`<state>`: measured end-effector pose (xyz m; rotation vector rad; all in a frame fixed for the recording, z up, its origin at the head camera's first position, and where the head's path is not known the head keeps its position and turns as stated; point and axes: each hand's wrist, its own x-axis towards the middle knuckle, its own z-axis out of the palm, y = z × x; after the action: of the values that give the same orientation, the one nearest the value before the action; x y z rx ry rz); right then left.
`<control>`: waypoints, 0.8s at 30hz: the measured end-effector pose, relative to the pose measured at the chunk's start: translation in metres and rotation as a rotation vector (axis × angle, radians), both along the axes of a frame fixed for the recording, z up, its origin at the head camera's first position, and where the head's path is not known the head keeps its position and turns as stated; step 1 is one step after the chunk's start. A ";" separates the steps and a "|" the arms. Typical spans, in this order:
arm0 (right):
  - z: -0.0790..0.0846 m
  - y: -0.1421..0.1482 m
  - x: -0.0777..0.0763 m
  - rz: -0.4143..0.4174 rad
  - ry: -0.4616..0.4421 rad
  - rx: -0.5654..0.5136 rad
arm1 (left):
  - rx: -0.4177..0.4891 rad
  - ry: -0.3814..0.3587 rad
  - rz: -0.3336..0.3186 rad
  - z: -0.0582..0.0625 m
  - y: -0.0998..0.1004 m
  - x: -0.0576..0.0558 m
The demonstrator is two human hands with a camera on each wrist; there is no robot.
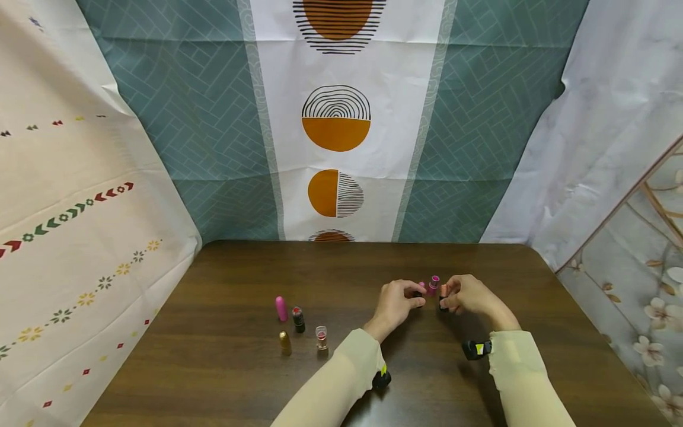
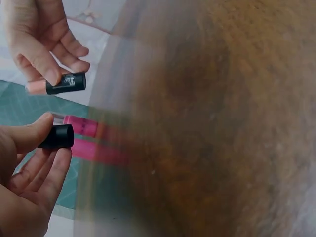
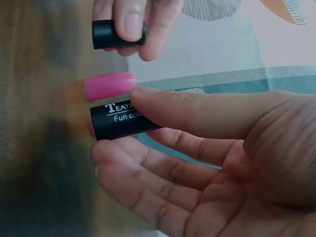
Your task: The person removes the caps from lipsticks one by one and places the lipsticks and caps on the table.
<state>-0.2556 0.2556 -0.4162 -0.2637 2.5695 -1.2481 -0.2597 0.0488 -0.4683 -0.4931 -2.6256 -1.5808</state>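
My left hand [image 1: 393, 303] pinches a short black lipstick cap [image 2: 58, 137] between thumb and fingers. My right hand [image 1: 469, 298] grips a black lipstick [image 3: 118, 120] with white lettering on its side; its peach end [image 2: 36, 87] shows in the left wrist view. The two pieces are apart, held side by side over the table. Just beyond them, between the hands, a magenta lipstick tube [image 1: 434, 286] with a clear upper part stands upright. Beside it is a rounded pink cap [image 3: 110, 86], partly hidden by my left fingers in the head view.
On the brown table [image 1: 240, 379], left of my hands, stand a pink cap [image 1: 281, 308], a black lipstick [image 1: 299, 320], a gold cap [image 1: 285, 343] and a clear-topped gold lipstick [image 1: 321, 338]. Patterned cloth [image 1: 213, 118] hangs behind the table's far edge.
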 end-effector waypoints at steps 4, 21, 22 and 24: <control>-0.011 -0.002 -0.002 0.013 -0.045 -0.067 | -0.022 -0.006 0.020 -0.005 0.002 0.000; -0.033 -0.006 -0.009 -0.071 -0.055 -0.138 | -0.019 0.035 0.037 -0.016 0.021 -0.002; -0.033 -0.006 -0.009 -0.076 -0.055 -0.138 | -0.019 0.038 0.037 -0.016 0.021 -0.002; -0.034 -0.006 -0.009 -0.084 -0.054 -0.138 | -0.023 0.035 0.038 -0.016 0.022 -0.003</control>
<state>-0.2647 0.2494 -0.4498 -0.1483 2.4763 -1.4448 -0.2624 0.0710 -0.4839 -0.4657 -2.6143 -1.5185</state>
